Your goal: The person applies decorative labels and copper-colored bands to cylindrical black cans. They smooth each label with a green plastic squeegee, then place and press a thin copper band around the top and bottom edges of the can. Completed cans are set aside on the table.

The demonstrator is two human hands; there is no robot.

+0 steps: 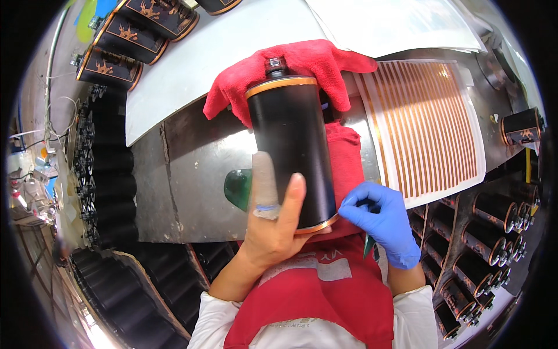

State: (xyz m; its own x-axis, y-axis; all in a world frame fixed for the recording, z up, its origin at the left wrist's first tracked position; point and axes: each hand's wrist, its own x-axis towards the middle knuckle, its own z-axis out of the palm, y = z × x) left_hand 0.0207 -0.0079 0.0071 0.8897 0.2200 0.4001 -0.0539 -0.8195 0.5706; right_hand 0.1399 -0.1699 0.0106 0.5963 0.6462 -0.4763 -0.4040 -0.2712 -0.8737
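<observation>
A black cylindrical canister with gold bands at both ends lies lengthwise before me, its capped neck resting on a red cloth. My left hand holds its near end, thumb on the front; a pale sleeve covers one finger, which lies along the left side. At the right of the lower gold band, the blue-gloved fingers of my right hand are pinched together; what they grip is hidden. A green pointed piece shows below that glove. Partly behind my left hand lies a dark green rounded piece.
To the right lies a white sheet with copper-gold strips. Decorated black canisters stand at the upper left, another at the far right. Racks of canisters flank the metal bench. White sheets cover its far side.
</observation>
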